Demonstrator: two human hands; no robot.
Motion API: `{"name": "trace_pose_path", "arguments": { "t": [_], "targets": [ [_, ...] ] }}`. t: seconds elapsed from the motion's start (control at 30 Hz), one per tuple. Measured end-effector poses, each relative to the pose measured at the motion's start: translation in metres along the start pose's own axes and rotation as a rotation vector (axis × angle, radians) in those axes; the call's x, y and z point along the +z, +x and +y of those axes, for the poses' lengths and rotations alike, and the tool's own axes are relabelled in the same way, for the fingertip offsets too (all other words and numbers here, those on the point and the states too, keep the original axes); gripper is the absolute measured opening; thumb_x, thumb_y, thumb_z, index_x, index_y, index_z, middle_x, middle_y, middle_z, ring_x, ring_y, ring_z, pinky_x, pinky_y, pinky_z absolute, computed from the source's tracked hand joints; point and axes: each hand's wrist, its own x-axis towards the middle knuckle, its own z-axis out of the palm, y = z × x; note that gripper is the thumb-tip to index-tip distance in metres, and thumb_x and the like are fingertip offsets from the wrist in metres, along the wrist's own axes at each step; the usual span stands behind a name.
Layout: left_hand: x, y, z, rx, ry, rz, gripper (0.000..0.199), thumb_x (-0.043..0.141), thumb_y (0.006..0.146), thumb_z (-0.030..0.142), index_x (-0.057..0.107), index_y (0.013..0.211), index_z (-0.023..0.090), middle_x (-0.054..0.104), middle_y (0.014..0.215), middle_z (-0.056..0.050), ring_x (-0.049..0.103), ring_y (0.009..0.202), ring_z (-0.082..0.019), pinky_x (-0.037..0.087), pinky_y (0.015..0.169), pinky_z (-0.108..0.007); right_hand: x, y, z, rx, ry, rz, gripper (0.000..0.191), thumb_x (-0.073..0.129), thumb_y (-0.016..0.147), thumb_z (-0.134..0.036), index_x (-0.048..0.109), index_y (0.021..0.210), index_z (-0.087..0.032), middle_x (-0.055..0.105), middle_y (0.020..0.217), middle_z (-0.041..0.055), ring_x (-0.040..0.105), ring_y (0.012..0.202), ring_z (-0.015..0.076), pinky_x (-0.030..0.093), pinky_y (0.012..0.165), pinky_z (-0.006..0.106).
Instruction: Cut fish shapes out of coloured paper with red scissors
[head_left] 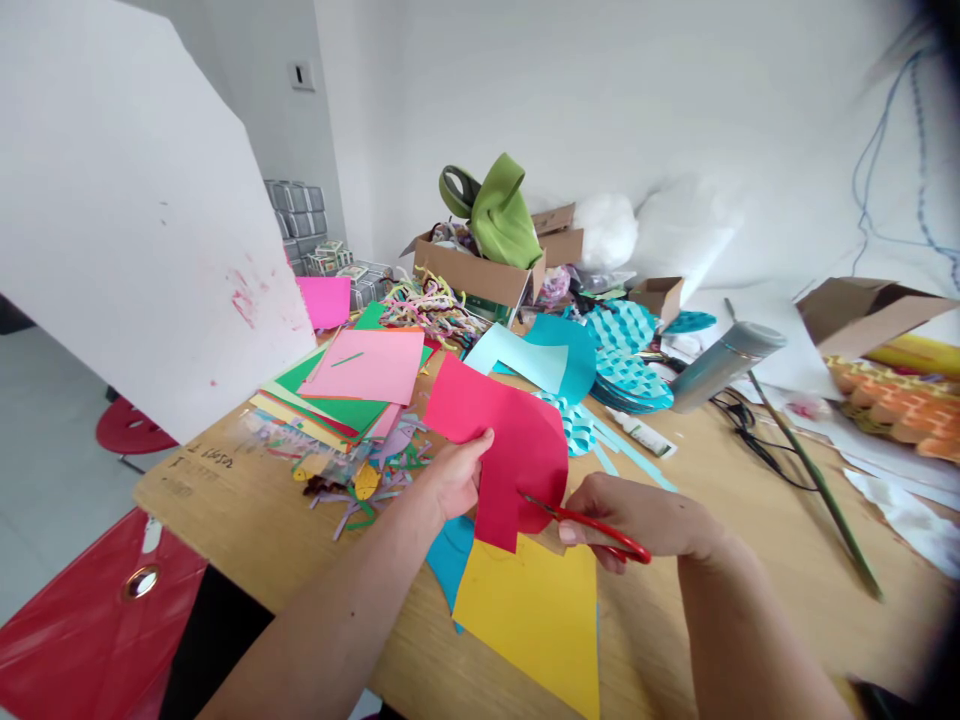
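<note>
My left hand (459, 475) pinches a sheet of red paper (517, 420) by its inner edge, thumb on top. The sheet has a rounded right side and a strip hanging at the bottom. In my right hand (626, 515) is a pair of scissors (600, 525) with red handles. Their blades lie at the lower part of the red paper, by the strip; how far apart the blades are is hard to see. Below lies a yellow sheet (536, 620) with faint pencil marks, partly over a blue piece of paper (450, 560).
Coloured sheets (367, 365) are stacked on the left, with paper scraps (375, 485) in front. Behind stands a cardboard box (480, 280) with a green bag (499, 215). On the right are turquoise honeycomb paper (626, 370), a glue tube (641, 432), a grey cylinder (727, 362) and a green stick (814, 480).
</note>
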Motion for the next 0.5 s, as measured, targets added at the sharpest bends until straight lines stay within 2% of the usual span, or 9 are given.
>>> {"name": "trace_pose_path", "arguments": {
  "t": [0.17, 0.5],
  "targets": [
    [0.0021, -0.0021, 0.0015, 0.011, -0.009, 0.029, 0.024, 0.067, 0.075, 0.02, 0.062, 0.099, 0.017, 0.068, 0.105, -0.011, 0.062, 0.103, -0.025, 0.046, 0.094, -0.041, -0.001, -0.0019, 0.0018, 0.024, -0.018, -0.009, 0.055, 0.048, 0.08, -0.063, 0.07, 0.083, -0.013, 0.059, 0.048, 0.0012, 0.045, 0.037, 0.0088, 0.035, 0.041, 0.019],
    [0.0023, -0.0022, 0.0002, -0.014, -0.011, 0.012, 0.021, 0.066, 0.077, 0.02, 0.062, 0.097, 0.016, 0.069, 0.102, -0.01, 0.062, 0.102, -0.025, 0.047, 0.092, -0.04, 0.0014, 0.0051, 0.0007, -0.012, -0.014, -0.018, 0.054, 0.047, 0.082, -0.062, 0.065, 0.071, -0.012, 0.051, 0.042, -0.0017, 0.049, 0.039, 0.0096, 0.037, 0.042, 0.018]
  ]
}}
